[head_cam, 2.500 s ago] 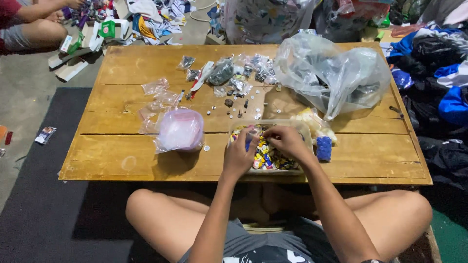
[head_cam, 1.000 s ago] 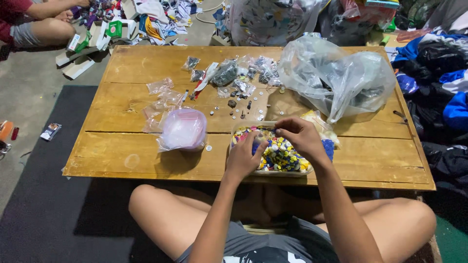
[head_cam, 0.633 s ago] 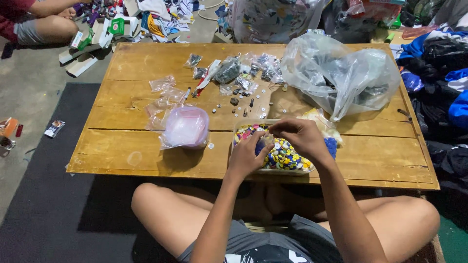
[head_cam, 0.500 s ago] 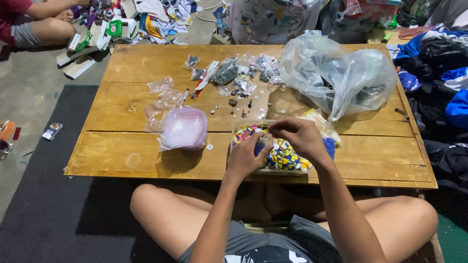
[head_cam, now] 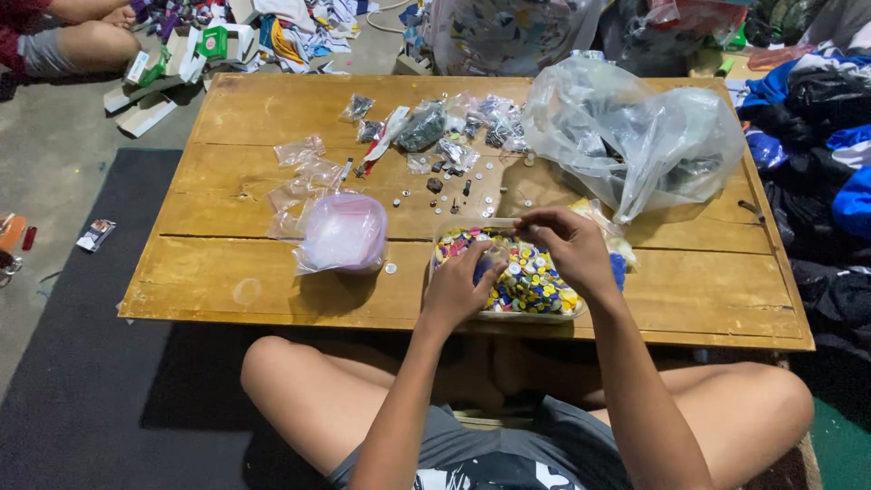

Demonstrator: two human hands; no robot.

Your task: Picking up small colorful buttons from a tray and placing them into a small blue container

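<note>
A clear shallow tray (head_cam: 508, 315) full of small colourful round pieces sits at the near edge of a low wooden table (head_cam: 254, 109). My left hand (head_cam: 461, 289) rests on the tray's left side, its fingers curled around a small dark blue piece (head_cam: 482, 269). Over the tray's far right part hovers my right hand (head_cam: 570, 249), fingertips pinched together near the far rim; anything between them is too small to make out.
A pinkish plastic bag (head_cam: 343, 234) lies left of the tray. Small clear bags (head_cam: 304, 163) and loose little parts (head_cam: 454, 181) dot the table's middle. A large clear bag (head_cam: 635, 136) stands at the back right. Another person's legs (head_cam: 82, 41) show top left; clothes (head_cam: 826, 136) pile up right.
Both hands stay over the tray. My right hand has shifted from the tray's near side toward its far rim. The left hand has barely moved.
</note>
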